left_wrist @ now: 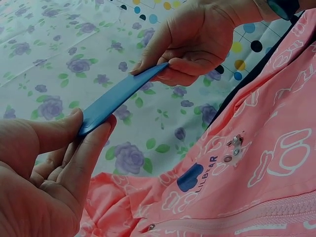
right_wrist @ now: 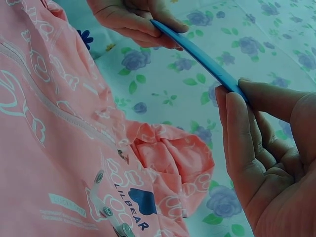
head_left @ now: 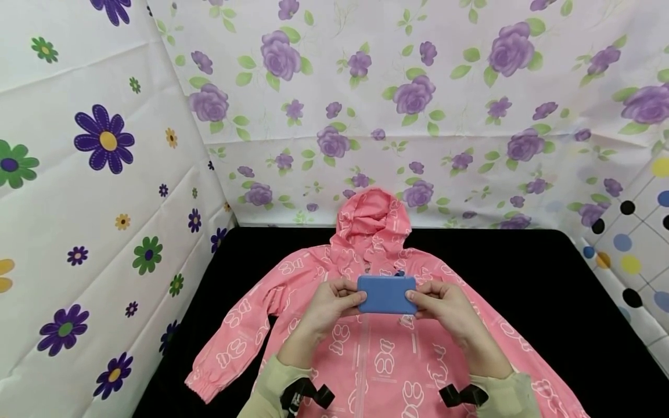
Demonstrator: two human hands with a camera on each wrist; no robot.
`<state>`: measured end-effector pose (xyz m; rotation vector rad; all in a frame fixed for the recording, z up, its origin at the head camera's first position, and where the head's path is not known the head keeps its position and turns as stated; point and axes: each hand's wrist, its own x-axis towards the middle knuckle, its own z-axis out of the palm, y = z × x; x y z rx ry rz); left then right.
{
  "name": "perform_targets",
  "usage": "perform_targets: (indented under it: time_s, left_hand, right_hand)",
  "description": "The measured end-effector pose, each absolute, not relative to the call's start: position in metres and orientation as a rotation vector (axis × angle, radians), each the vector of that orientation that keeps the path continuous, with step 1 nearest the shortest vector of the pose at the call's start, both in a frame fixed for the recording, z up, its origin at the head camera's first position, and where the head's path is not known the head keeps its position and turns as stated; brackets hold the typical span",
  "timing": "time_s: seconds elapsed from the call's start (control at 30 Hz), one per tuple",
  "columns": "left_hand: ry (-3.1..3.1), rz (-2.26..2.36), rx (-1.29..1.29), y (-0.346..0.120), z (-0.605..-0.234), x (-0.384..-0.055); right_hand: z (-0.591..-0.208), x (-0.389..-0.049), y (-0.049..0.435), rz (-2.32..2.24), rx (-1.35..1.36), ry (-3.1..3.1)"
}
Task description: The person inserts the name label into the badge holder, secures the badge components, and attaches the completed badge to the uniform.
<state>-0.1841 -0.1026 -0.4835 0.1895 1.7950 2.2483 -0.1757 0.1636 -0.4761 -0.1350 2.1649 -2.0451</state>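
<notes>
A thin blue rectangular case (head_left: 387,295) with rounded corners is held up over the pink jacket (head_left: 384,380), its broad side facing the head camera. My left hand (head_left: 334,305) pinches its left end between thumb and fingers. At the opposite end, my right hand (head_left: 443,303) pinches it the same way. Seen edge-on in the left wrist view, the case (left_wrist: 116,98) is slim and slightly bowed. The jacket is spread out with its hood (head_left: 371,212) at the far end and carries white bear outlines, a front zipper and a dark "LILBEAR" print (right_wrist: 143,200).
Black cloth (head_left: 502,273) covers the surface beneath the jacket. A white sheet with purple roses (head_left: 418,93) hangs behind it. Daisy-patterned (head_left: 104,139) sheeting stands at the left, and dotted sheeting (head_left: 629,264) at the right.
</notes>
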Motion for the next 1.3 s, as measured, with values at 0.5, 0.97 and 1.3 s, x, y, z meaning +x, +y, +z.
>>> perform_targets:
  time_s: [0.5,0.97,1.3]
  left_hand:
    - [1.798,2.242,0.202,-0.1011,-0.4813,-0.1873]
    - [1.781,2.229,0.217,-0.1007,-0.4762,-0.1880]
    - [1.815,2.193,0.227,-0.1008,-0.4814,-0.1859]
  right_hand:
    - [-0.4732,-0.1787,0.1632,-2.063,-0.141,2.166]
    - [-0.4711,-0.1780,0.1617,-2.039,-0.179,2.214]
    - [-0.4735,-0.1740,0.1570,-2.037,-0.193,2.194]
